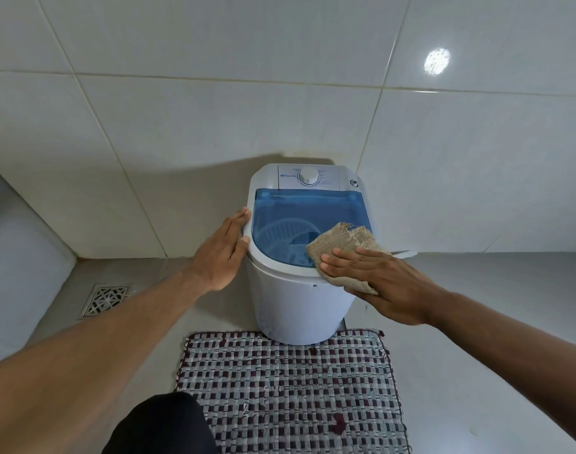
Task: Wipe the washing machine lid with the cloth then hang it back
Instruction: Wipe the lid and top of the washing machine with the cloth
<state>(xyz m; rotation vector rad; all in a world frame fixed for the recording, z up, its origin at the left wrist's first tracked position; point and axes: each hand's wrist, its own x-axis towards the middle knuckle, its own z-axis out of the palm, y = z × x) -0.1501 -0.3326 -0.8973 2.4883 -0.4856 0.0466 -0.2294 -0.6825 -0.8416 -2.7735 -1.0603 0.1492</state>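
Observation:
A small white washing machine (293,309) stands on the floor against the tiled wall. Its see-through blue lid (290,214) is down, with a white dial (308,175) on the panel behind it. A frayed beige cloth (342,242) lies on the lid's front right corner. My right hand (381,283) lies flat on the cloth, fingers pointing left, pressing it against the lid and rim. My left hand (221,253) rests against the machine's left rim, fingers extended, thumb on the edge.
A checked woven mat (290,394) lies on the floor in front of the machine. A metal floor drain (104,299) sits at the left. A white wall edge runs along the far left. My dark-clothed knee (162,424) shows at the bottom.

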